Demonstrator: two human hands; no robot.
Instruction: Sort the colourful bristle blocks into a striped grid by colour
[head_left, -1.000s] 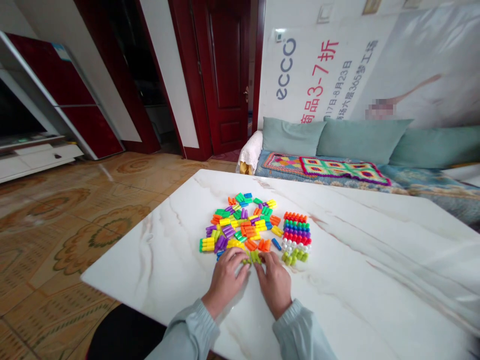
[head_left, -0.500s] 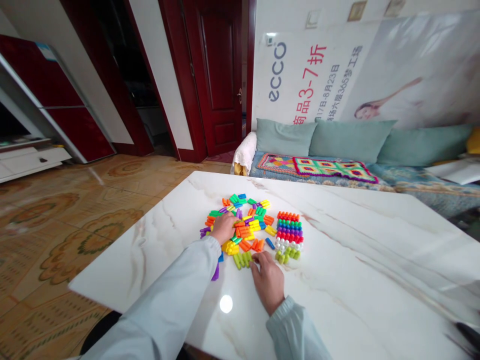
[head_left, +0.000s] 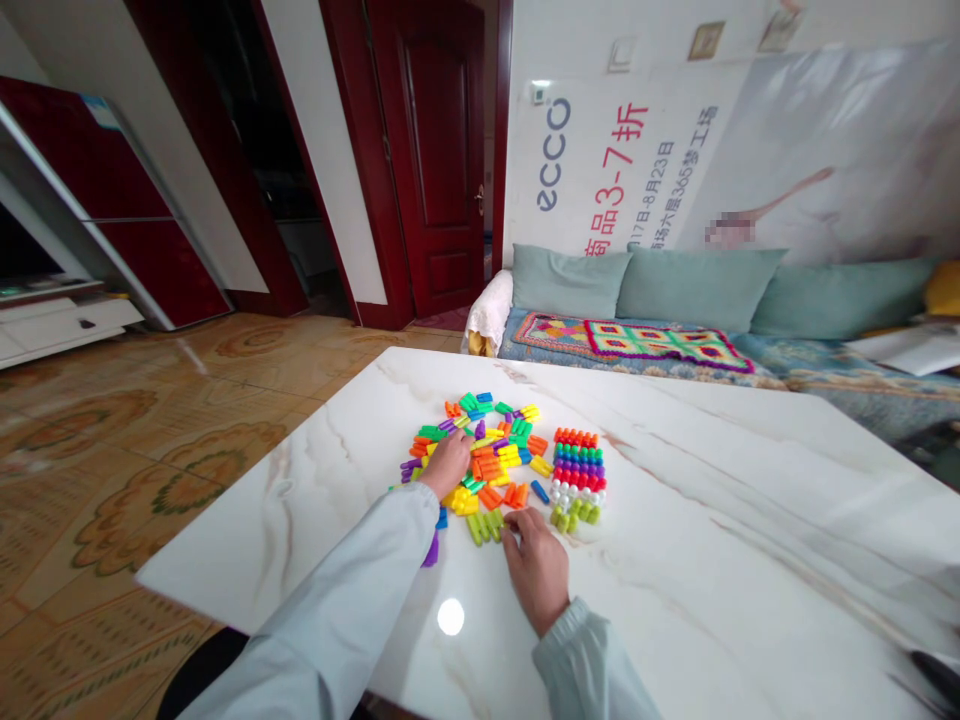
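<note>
A heap of small coloured plastic blocks point(head_left: 496, 447) lies on the white marble table point(head_left: 675, 560). My left hand point(head_left: 448, 463) reaches into the left side of the heap, fingers curled down over the blocks; what it grips is hidden. My right hand point(head_left: 537, 565) rests on the table with its fingertips on a joined row of lime-green blocks point(head_left: 486, 523). To the right stands a stack of assembled rows point(head_left: 578, 465), orange, green, blue, purple, red and white from far to near. A loose lime-green cluster point(head_left: 574, 516) lies just below it.
A purple block point(head_left: 432, 549) lies by my left sleeve. Behind the table runs a sofa point(head_left: 675, 330) with teal cushions and a patterned mat. A red door point(head_left: 435, 150) and patterned tile floor point(head_left: 135, 440) are to the left. The table's near-left corner is close to my body.
My left hand left the lime-green row and reached forward into the left side of the heap. My right hand stayed at the green row. The view shifted slightly.
</note>
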